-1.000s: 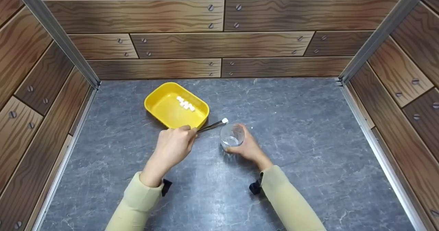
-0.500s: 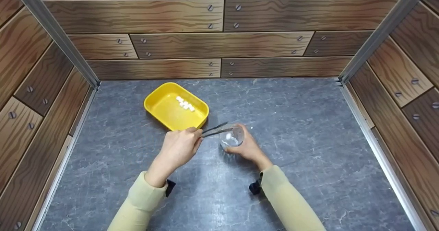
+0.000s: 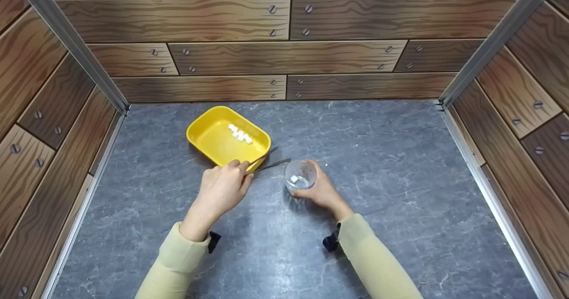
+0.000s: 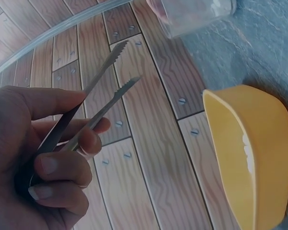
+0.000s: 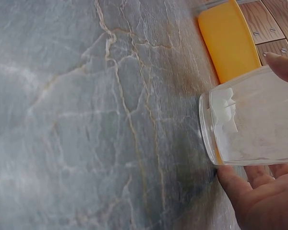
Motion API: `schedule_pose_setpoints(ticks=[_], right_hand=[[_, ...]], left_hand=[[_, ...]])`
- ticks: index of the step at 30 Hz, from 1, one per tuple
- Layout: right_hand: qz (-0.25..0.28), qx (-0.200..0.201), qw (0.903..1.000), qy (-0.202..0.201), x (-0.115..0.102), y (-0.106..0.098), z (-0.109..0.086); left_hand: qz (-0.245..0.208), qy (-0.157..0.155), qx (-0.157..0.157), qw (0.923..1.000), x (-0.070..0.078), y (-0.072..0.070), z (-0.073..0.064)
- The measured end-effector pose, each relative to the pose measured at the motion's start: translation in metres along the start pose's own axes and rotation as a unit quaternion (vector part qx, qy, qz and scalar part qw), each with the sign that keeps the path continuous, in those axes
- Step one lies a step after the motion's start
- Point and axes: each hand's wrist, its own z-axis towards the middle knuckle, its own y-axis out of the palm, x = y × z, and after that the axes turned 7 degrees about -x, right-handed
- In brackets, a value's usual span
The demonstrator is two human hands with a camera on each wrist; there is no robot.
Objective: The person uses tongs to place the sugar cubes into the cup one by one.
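My left hand (image 3: 224,185) grips metal tongs (image 4: 103,112) with serrated tips; their arms stand apart with nothing between them. In the head view the tongs reach past the near right corner of a yellow tray (image 3: 202,143), their tips just left of the glass. Several white cubes (image 3: 240,134) lie in the tray toward its far right side. My right hand (image 3: 326,190) holds a clear drinking glass (image 5: 259,117) upright on the tabletop, thumb and fingers around its side. One white cube (image 3: 294,179) sits inside the glass near its bottom.
The grey marbled tabletop (image 3: 378,157) is bounded by wood-patterned walls (image 3: 346,59) at the back and both sides, with metal rails at the corners. A tiny white crumb (image 3: 326,165) lies right of the glass.
The white cube that was in the tongs' tips is now in the glass. The tongs have spread and my left hand has drawn back left toward the tray. My right hand stays put.
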Motion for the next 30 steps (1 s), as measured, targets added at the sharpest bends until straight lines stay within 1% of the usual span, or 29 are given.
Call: schedule_pose_setpoints(ticks=[5,11,15,20,23,26,30], right_hand=[[-0.003,0.003,1.0,0.0,-0.001,0.001,0.0],[0.003,0.001,1.0,0.006,-0.003,0.002,0.0],[0.002,0.0,1.0,0.007,-0.002,0.002,-0.001],[-0.008,-0.001,1.0,0.005,-0.001,0.001,-0.002],[-0.012,-0.002,0.9999,0.007,-0.002,0.0,-0.001],[-0.007,-0.005,0.9999,0.008,-0.002,-0.001,-0.001],[-0.007,-0.006,0.9999,0.007,-0.002,-0.001,0.0]], left_hand=[[-0.005,-0.035,0.009,0.9994,-0.009,-0.001,0.0],[-0.01,-0.079,-0.003,0.9968,-0.026,0.003,-0.002],[-0.019,-0.109,-0.006,0.9938,-0.04,0.011,-0.002],[-0.025,-0.136,0.012,0.9903,-0.057,0.023,-0.001],[-0.025,-0.15,0.018,0.9883,-0.066,0.028,-0.001],[-0.03,-0.162,0.012,0.9863,-0.073,0.033,0.001],[-0.033,-0.177,-0.004,0.9837,-0.08,0.038,0.004]])
